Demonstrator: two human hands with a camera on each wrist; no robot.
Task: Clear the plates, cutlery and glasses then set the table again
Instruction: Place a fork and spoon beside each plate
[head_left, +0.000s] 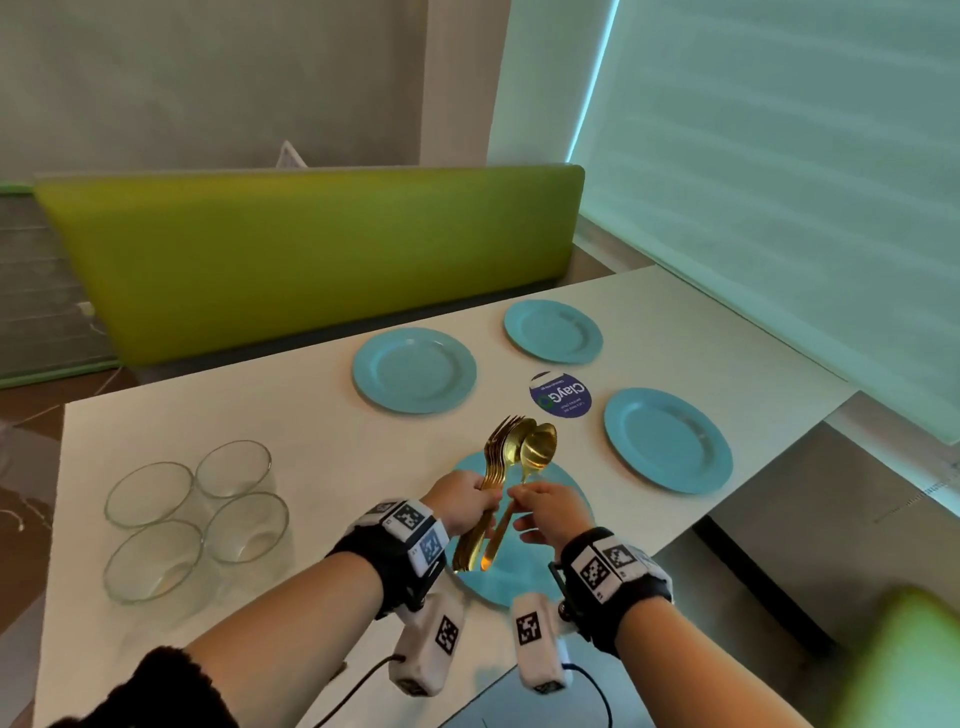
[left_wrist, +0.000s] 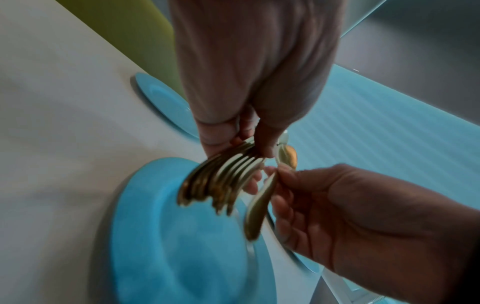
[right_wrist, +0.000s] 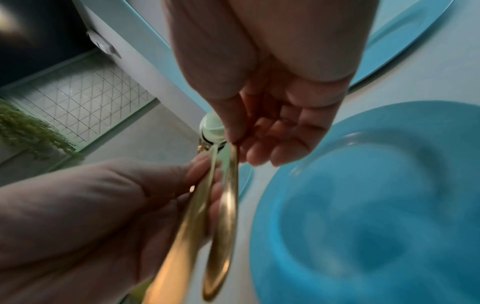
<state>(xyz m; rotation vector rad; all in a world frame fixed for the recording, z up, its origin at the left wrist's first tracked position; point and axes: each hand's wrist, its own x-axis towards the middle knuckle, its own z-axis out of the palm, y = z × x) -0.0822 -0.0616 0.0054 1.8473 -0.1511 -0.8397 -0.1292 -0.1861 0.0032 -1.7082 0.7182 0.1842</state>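
Nearest the body: left hand (head_left: 467, 501) wrapped round a bundle of gold cutlery (head_left: 493, 467), fist at mid-handle, fork tines and spoon bowls fanned upward, handle ends hanging below the fist. Right hand (head_left: 548, 512) just beside it, thumb and forefinger pinching the neck of one gold spoon (head_left: 537, 447); its other fingers lie loose and slightly spread. Both forearms come in from the near edge, wrists raised clear of the table (head_left: 208, 415), hands held over the nearest blue plate (head_left: 519, 582).

Handling, judged: thin polished metal, stiff, light singly but the bundle has some weight. Smooth surfaces likely slide against each other, so the spoon should be pulled along its length, held at the narrow neck or mid-handle, while the fist keeps the rest tight. A loose piece could drop onto the plate below.

Left of the hands: four clear glasses (head_left: 197, 519) clustered upright, fragile, best taken by the wall.

Further out: three more blue plates (head_left: 414, 370) laid flat, well apart, a round purple sticker (head_left: 561, 395) between them. Beyond the table, a green bench back (head_left: 311, 249)
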